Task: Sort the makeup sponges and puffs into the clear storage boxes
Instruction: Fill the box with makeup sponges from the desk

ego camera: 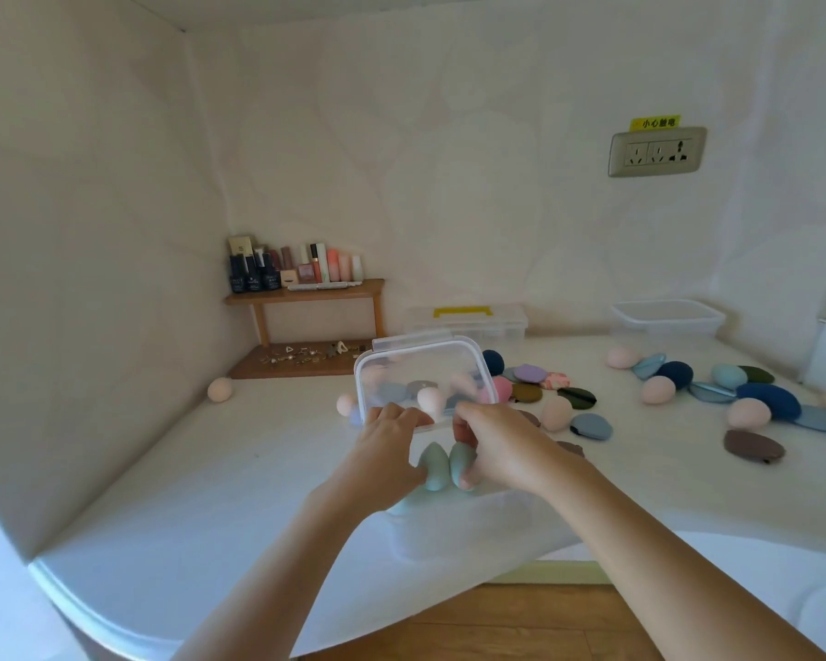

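You are gripping the clear lid [420, 374] by its near edge with both hands. Your left hand [392, 434] and right hand [494, 443] are sitting close together with fingers curled over the rim, and the lid is standing tilted up above the bench [187, 493].

Just beneath your hands, two teal sponges [435, 465] are lying side by side, touching each other, and your right thumb is lying against the right-hand one. I cannot tell whether they are sitting inside a box.

Well to the left of your left hand, a lone sponge [219, 388], peach in colour, is resting near the wall. Beyond and to the right of your right hand, puffs and sponges are lying scattered: three navy puffs [768, 400], one brown puff [754, 446] and at least four peach sponges [657, 389] are showing.

Farther beyond, against the wall, two clear storage boxes are standing: a yellow-handled box [468, 322] and an open tub [666, 319].
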Tool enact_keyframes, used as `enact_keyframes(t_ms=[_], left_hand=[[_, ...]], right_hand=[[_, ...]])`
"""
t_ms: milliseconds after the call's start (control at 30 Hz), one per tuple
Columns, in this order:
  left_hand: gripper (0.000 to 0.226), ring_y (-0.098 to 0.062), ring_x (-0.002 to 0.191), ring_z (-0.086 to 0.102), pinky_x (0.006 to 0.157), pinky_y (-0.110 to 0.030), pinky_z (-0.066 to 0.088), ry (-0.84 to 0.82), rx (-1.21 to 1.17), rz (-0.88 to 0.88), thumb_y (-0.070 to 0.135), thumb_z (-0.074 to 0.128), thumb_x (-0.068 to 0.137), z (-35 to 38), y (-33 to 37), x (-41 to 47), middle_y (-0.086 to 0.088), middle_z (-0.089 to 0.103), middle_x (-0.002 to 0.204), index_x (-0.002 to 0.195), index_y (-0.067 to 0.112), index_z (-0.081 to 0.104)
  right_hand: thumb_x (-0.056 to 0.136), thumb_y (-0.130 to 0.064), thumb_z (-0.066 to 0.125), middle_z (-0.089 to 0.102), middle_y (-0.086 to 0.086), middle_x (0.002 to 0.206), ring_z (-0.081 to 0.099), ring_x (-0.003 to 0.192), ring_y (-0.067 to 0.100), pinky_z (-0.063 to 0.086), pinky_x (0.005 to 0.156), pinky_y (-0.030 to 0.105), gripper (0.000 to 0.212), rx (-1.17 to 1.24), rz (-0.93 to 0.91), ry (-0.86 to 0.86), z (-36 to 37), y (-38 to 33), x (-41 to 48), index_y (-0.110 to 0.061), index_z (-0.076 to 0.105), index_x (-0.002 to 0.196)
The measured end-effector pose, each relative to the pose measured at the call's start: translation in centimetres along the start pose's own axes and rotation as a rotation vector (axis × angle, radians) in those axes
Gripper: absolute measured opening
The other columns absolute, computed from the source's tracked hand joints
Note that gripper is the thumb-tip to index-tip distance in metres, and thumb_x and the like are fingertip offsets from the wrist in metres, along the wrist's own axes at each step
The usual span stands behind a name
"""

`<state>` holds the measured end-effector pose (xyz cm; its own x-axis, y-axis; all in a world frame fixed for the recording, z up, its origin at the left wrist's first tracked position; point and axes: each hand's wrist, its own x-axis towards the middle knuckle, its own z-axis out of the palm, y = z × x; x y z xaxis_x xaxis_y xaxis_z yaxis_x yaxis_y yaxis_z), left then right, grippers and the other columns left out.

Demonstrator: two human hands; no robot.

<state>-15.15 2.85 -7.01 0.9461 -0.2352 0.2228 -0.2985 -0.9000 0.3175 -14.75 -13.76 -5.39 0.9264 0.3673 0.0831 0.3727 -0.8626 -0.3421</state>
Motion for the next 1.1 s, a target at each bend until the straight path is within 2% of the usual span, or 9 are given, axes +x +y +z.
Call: enact_keyframes(t_ms=[167, 267, 333, 533, 667, 800, 933, 1000, 1100], left_hand=[[0.081, -0.016, 0.133, 0.020, 0.105, -0.030, 0.030, -0.189, -0.031, 0.027, 0.030, 0.074, 0.075, -0.6, 1.6, 0.0, 0.002, 0.032, 0.139, 0.142, 0.029, 0.029], [0.095, -0.018, 0.135, 0.019, 0.104, -0.034, 0.036, -0.356, 0.057, 0.052, 0.027, 0.076, 0.073, -1.5, 1.8, 0.1, 0.002, 0.025, 0.142, 0.147, 0.031, 0.016], [0.096, -0.020, 0.133, 0.021, 0.101, -0.035, 0.041, -0.390, 0.133, 0.062, 0.019, 0.073, 0.074, -1.8, 1.9, 0.3, 0.001, 0.025, 0.141, 0.148, 0.031, 0.013], [0.077, -0.020, 0.122, 0.030, 0.089, -0.029, 0.039, -0.258, 0.089, 0.066, -0.001, 0.058, 0.079, -1.1, 2.5, 0.8, 0.000, 0.035, 0.132, 0.142, 0.032, 0.028], [0.071, -0.021, 0.115, 0.033, 0.083, -0.025, 0.036, -0.167, 0.092, 0.069, -0.003, 0.053, 0.079, -0.2, 2.7, 1.2, -0.001, 0.038, 0.126, 0.138, 0.032, 0.033], [0.074, -0.022, 0.119, 0.037, 0.090, -0.028, 0.040, -0.158, 0.057, 0.096, -0.002, 0.054, 0.078, 0.3, 3.2, 1.8, -0.002, 0.039, 0.127, 0.137, 0.037, 0.031], [0.084, -0.022, 0.118, 0.038, 0.090, -0.030, 0.041, -0.172, 0.119, 0.253, -0.002, 0.051, 0.081, 0.5, 4.6, 1.9, 0.002, 0.030, 0.136, 0.140, 0.048, 0.018], [0.083, -0.021, 0.116, 0.039, 0.088, -0.030, 0.044, -0.168, 0.108, 0.294, -0.005, 0.052, 0.079, 0.8, 5.2, 2.3, 0.004, 0.025, 0.137, 0.136, 0.048, 0.022], [0.074, -0.022, 0.112, 0.044, 0.085, -0.032, 0.049, -0.156, 0.013, 0.297, -0.010, 0.053, 0.076, 1.3, 6.1, 3.3, 0.007, 0.024, 0.133, 0.122, 0.044, 0.035]], right_hand=[[0.069, -0.017, 0.075, 0.053, 0.000, 0.091, 0.052, 0.083, 0.020, 0.037, 0.062, 0.029, 0.037, 0.035, 0.043, 0.032, -0.5, 1.2, -1.1, -0.018, 0.049, 0.095], [0.070, -0.020, 0.074, 0.053, -0.002, 0.090, 0.052, 0.084, 0.019, 0.046, 0.072, 0.034, 0.037, 0.060, 0.087, 0.020, -0.3, 1.7, -1.2, -0.025, 0.045, 0.094], [0.072, -0.021, 0.072, 0.055, 0.001, 0.088, 0.052, 0.081, 0.019, 0.048, 0.075, 0.039, 0.036, 0.058, 0.112, 0.022, -0.2, 2.0, -1.2, -0.027, 0.040, 0.086], [0.074, -0.018, 0.071, 0.056, 0.001, 0.080, 0.050, 0.076, 0.021, 0.037, 0.061, 0.030, 0.035, -0.022, 0.060, -0.003, -0.3, 1.7, -1.4, -0.025, 0.038, 0.066], [0.077, -0.014, 0.069, 0.055, 0.005, 0.075, 0.057, 0.070, 0.024, 0.032, 0.052, 0.024, 0.023, -0.045, 0.057, -0.011, -0.3, 1.3, -1.5, -0.014, 0.047, 0.070], [0.078, -0.016, 0.065, 0.061, 0.008, 0.082, 0.058, 0.079, 0.024, 0.032, 0.055, 0.026, 0.014, -0.064, 0.055, 0.041, -0.5, 2.0, -1.5, -0.014, 0.051, 0.075], [0.081, -0.015, 0.061, 0.066, 0.009, 0.095, 0.057, 0.082, 0.022, 0.036, 0.059, 0.025, 0.006, -0.053, 0.056, 0.005, -1.2, 3.9, -2.2, -0.010, 0.059, 0.084], [0.083, -0.012, 0.056, 0.064, 0.009, 0.092, 0.057, 0.081, 0.023, 0.038, 0.062, 0.027, 0.003, -0.069, 0.048, -0.026, -1.7, 4.7, -2.6, -0.011, 0.058, 0.082], [0.084, -0.011, 0.050, 0.053, 0.001, 0.078, 0.045, 0.069, 0.016, 0.031, 0.056, 0.025, 0.016, -0.094, 0.093, -0.029, -2.6, 5.9, -3.0, -0.019, 0.047, 0.070]])
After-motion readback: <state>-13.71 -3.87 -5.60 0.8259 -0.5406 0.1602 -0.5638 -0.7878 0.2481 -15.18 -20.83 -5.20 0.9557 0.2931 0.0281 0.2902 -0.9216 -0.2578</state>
